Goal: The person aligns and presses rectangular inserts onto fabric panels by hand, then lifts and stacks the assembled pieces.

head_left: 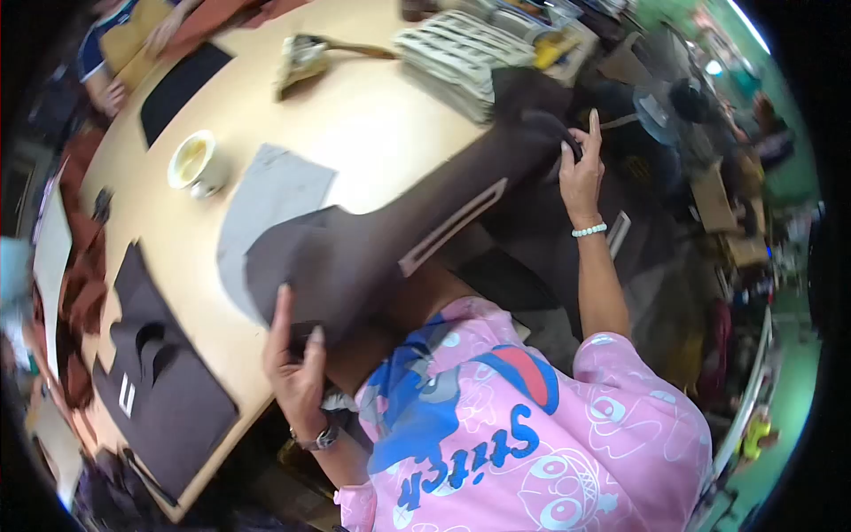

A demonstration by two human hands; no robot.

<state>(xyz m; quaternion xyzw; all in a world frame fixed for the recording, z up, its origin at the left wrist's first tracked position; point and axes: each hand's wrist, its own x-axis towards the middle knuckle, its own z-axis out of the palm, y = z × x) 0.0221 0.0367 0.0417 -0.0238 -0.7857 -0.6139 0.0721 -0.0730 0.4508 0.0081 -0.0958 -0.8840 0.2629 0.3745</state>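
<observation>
A large dark brown panel of cloth or leather (355,257) stretches between my two hands, partly blurred. A long slot with a pale border (454,226) runs along it. My left hand (297,377), with a watch on the wrist, is closed on the panel's near-left edge between thumb and fingers. On the far right, my right hand (581,173), with a beaded bracelet, pinches the panel's other end. Beneath the panel, a grey curved piece (266,204) lies on the table. More dark material (550,239) hangs below my right hand.
On the pale table (381,115) are a white cup with yellowish contents (193,161), a wide brush with a brown handle (306,62), stacked pale racks (465,53), a black piece (182,93) and dark cut panels (164,381). Another person's hand (111,96) shows top left.
</observation>
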